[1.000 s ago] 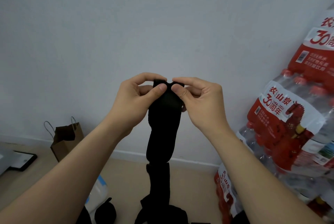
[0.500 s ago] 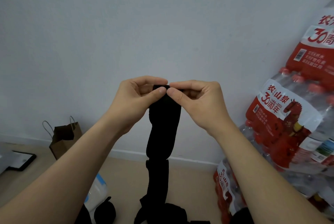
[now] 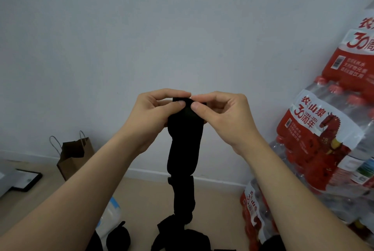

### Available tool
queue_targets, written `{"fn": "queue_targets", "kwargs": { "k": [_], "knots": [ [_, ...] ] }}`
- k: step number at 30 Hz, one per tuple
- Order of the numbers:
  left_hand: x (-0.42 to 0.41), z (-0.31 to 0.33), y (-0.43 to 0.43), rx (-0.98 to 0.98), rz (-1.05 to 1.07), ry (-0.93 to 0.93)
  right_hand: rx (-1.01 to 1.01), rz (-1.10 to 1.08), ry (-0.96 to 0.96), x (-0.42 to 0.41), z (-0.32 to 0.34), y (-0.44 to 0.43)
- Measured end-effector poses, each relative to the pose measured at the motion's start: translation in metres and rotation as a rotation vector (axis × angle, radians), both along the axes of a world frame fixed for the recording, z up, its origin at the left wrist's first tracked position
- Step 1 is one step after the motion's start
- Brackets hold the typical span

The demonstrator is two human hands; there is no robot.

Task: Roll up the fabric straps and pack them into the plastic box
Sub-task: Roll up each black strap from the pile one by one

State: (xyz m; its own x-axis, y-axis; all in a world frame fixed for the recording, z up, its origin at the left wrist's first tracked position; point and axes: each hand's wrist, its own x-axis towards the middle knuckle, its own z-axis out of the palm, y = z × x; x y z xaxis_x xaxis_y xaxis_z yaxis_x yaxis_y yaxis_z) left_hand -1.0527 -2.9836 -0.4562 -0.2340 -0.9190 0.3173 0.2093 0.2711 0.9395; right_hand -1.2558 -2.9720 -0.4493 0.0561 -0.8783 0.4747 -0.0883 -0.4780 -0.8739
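Observation:
A long black fabric strap [image 3: 183, 149] hangs down in front of the wall from its top end. My left hand [image 3: 153, 117] and my right hand [image 3: 224, 117] both pinch that top end between thumb and fingers, where the strap is curled over into a small roll. Its lower end trails into a heap of black fabric [image 3: 182, 234] at the bottom edge. A rolled black strap [image 3: 118, 237] lies at the bottom left. A translucent plastic box [image 3: 110, 217] with a blue label shows partly behind my left forearm.
Shrink-wrapped packs of water bottles [image 3: 323, 139] with red labels are stacked against the wall on the right. A brown paper bag [image 3: 73, 155] stands at the left by the skirting. A flat black-framed item [image 3: 26, 180] lies on the beige floor beyond it.
My thumbs have come closer together on the strap's top end, which is curled further over. Both hands sit slightly lower in view and the strap has risen a little.

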Motion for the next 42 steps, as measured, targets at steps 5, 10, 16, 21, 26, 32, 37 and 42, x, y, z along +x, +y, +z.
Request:
{"fn": "queue_targets", "kwargs": {
  "k": [5, 10, 16, 21, 26, 32, 37, 42],
  "knots": [
    [-0.0002, -0.0014, -0.0015, 0.012, 0.021, 0.002, -0.025, -0.046, 0.064, -0.0014, -0.002, -0.0028],
    [0.0007, -0.0063, -0.0044, -0.049, 0.057, -0.044, -0.058, -0.119, 0.141, -0.0007, -0.0029, -0.0036],
    [0.0035, -0.0044, -0.0023, -0.092, 0.092, -0.249, 0.071, -0.031, 0.17, -0.0052, -0.0044, -0.0018],
    [0.0047, -0.0046, -0.0011, -0.007, -0.067, -0.195, 0.046, -0.041, 0.08, -0.0044, -0.0054, -0.0029],
    [0.0062, -0.0062, -0.0038, -0.06, 0.011, -0.16, 0.056, 0.058, 0.045, -0.0064, -0.0048, -0.0011],
    [0.0081, -0.0049, -0.0021, -0.05, -0.024, -0.216, 0.038, -0.018, 0.035, -0.0062, -0.0045, -0.0014],
    [0.0052, -0.0066, -0.001, -0.085, 0.005, -0.203, 0.063, 0.032, 0.041, -0.0077, -0.0041, 0.0009],
    [0.0056, -0.006, 0.0013, -0.067, -0.055, -0.123, 0.046, 0.043, -0.004, -0.0058, -0.0052, -0.0002]
  ]
}}
